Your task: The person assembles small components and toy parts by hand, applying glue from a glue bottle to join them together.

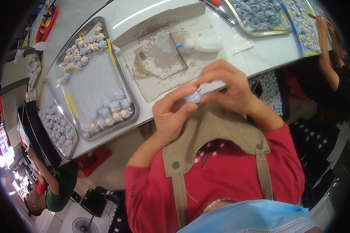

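Small pale-blue rounded part (pixel 193 97), held up at table edge, pinched between thumb and fingers of left hand (pixel 168 110). Left hand curled, gripping. Right hand (pixel 231 83) close beside, on the right: fingers arched, thumb and index reaching toward part. Blurred at fingertips; cannot tell whether touching part or pinching anything. Just below both hands: brown apron (pixel 210 122) over red shirt (pixel 237 174).

Straight ahead of hands, on white table (pixel 83 9): shallow cardboard tray (pixel 151 40), stained and flecked. Inside it, thin flat plate (pixel 169 58), plus white squeeze bottle (pixel 209 44) lying on its side, blue tip toward left. Ahead of right hand, beside cardboard tray: crumpled white tissue (pixel 243 44).

Left of left hand: metal tray (pixel 133 112), paper-lined, with blue-and-cream pieces in two groups, far cluster (pixel 81 50) and near cluster (pixel 112 110). Further left, second tray (pixel 68 153) of similar pieces. Ahead and right of right hand: another metal tray (pixel 262 34), heaped with blue-grey pieces; red and black pens (pixel 221 11) by its left side.

Well right of right hand: co-worker's hands (pixel 323 25) over more pieces. Far left of left hand: person in green (pixel 62 188), near red stool (pixel 95 160).
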`<move>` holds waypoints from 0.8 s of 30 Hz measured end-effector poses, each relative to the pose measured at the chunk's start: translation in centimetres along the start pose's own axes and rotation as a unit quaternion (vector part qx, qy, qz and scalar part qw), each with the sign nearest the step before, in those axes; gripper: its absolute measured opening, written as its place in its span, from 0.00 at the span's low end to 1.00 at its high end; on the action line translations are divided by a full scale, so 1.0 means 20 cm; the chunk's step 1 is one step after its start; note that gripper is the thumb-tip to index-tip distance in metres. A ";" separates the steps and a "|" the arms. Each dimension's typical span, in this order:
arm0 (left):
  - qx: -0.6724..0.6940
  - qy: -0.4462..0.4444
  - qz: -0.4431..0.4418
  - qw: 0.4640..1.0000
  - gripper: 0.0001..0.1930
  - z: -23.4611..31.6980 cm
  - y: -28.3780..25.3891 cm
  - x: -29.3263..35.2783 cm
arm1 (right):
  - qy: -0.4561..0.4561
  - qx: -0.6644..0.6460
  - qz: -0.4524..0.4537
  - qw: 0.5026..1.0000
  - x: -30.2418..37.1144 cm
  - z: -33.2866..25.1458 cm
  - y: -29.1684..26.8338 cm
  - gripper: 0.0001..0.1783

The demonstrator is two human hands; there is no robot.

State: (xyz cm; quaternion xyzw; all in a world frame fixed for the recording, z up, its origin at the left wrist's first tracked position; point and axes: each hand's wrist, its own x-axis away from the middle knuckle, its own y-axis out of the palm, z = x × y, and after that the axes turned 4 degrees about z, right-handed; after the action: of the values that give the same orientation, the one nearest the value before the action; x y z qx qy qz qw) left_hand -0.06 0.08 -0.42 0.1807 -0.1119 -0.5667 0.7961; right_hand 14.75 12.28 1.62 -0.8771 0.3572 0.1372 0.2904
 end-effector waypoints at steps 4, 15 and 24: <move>-0.033 0.003 -0.054 0.998 0.20 0.03 -0.03 0.01 | 0.177 -0.246 0.010 0.953 0.01 -0.03 0.05 0.25; -0.165 0.009 -0.099 0.981 0.19 0.06 -0.06 0.01 | 0.171 -0.217 -0.105 0.955 0.01 -0.03 0.03 0.22; -0.215 0.032 -0.098 0.971 0.13 0.10 0.00 0.01 | 0.122 -0.223 -0.083 0.964 0.05 -0.03 0.02 0.23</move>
State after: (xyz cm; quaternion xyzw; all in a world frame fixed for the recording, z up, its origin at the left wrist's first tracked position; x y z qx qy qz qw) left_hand -0.78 -0.36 1.31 0.0330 0.0564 -0.6467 0.7599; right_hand 15.26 11.16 1.43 -0.9562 0.2766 0.0809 0.0519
